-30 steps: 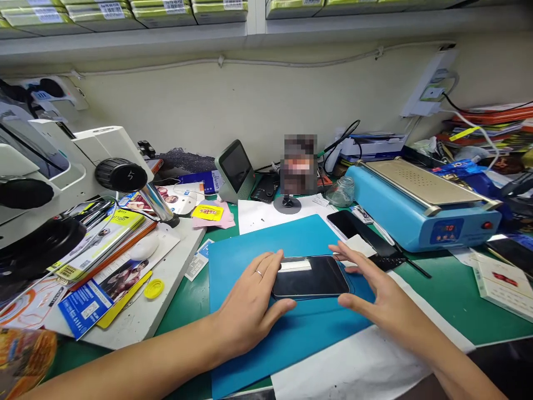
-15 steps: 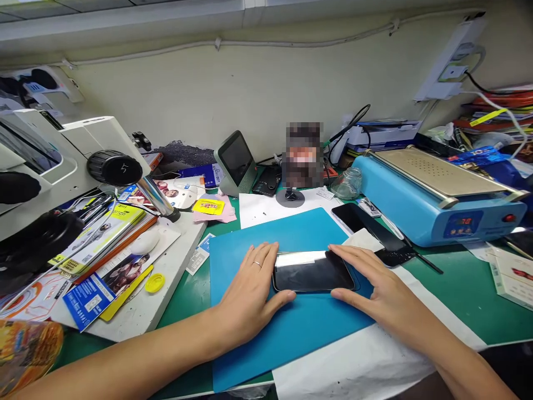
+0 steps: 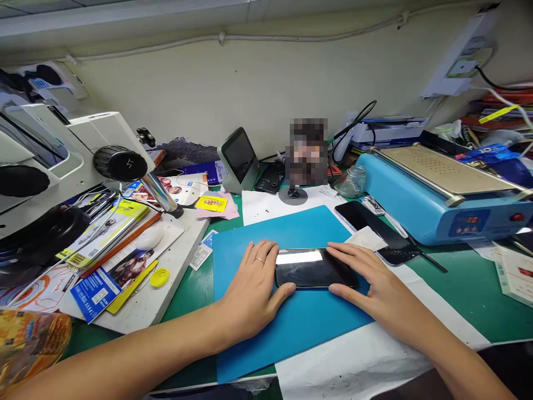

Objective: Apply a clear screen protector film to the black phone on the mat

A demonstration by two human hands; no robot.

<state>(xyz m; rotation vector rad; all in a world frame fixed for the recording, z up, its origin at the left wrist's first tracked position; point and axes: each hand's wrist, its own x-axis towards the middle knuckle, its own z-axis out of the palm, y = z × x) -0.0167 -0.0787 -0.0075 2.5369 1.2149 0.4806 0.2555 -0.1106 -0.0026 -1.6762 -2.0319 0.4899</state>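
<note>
A black smartphone lies lengthwise on a blue mat, its glossy face up with a bright reflection along the far edge. My left hand grips its left end, thumb at the near edge and fingers at the far edge; a ring is on one finger. Around the right end, my right hand holds it the same way, thumb near and fingertips far. Both palms stay off the screen. Beyond the right hand are a white piece of paper and another dark phone or screen.
A blue heated-plate machine stands at the right. On the left, a microscope stand rises over a white base with boxes and a yellow lid. Behind the mat are a small display, a glass jar and a pixelated object.
The camera view has shifted slightly. Both hands keep their hold on the smartphone, which looks tilted a little differently, its reflection now sharper and further right.
</note>
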